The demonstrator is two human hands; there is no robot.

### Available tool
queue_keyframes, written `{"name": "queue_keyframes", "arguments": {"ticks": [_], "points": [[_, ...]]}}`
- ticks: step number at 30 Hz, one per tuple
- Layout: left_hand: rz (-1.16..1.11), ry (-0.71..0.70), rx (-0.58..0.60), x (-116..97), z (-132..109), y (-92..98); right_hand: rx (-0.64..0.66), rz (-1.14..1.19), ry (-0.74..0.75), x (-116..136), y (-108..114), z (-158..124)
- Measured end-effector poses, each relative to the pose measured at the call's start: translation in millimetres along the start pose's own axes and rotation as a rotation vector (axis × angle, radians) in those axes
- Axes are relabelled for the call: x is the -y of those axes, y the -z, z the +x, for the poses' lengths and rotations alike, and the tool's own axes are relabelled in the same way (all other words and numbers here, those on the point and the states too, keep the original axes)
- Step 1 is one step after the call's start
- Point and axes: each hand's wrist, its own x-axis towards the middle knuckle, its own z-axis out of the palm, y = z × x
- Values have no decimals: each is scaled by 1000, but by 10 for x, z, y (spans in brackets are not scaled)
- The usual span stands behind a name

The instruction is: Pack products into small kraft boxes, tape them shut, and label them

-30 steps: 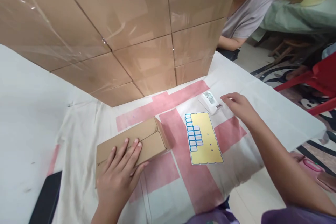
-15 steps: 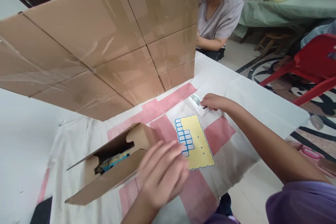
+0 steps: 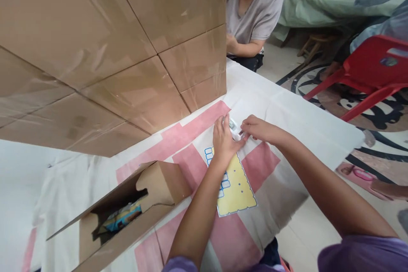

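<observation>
A small white tape dispenser (image 3: pixel 236 131) with a roll in it stands on the cloth-covered table. My left hand (image 3: pixel 222 138) is wrapped round its left side, fingers along the far edge and thumb near the front end. At that front end the fingers of my right hand (image 3: pixel 255 128) are pinched together; whatever is between them is too small to make out. Under my left wrist lies a yellow sheet (image 3: pixel 239 187) with a scalloped edge and blue-outlined boxes, partly covered by the arm.
An open cardboard box (image 3: pixel 162 182) with a colourful packet (image 3: pixel 123 217) inside stands at the left. Behind it rises a tall taped cardboard panel (image 3: pixel 134 68). Pink strips (image 3: pixel 234 238) cross the cloth. Another person (image 3: pixel 255 21) is beyond the panel, and a red chair (image 3: pixel 371 68) stands at the right.
My left hand has moved forward from beside the box and closed on the tape dispenser. My right hand stays at the dispenser's front end. The view has shifted slightly.
</observation>
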Motion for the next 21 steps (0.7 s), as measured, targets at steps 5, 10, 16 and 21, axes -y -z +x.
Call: {"name": "queue_keyframes", "arguments": {"ticks": [5,10,16,21], "points": [[14,6,1,-9,16,11,-104,39,77,-310,-15,-204],[11,12,5,-8,26,13,-108,28,116,-566,-42,-235],[20,-7,-9,10,24,1,-57,117,6,-477,-116,-201],[25,-31,-28,22,28,-7,-24,199,-2,-462,-177,-156]]}}
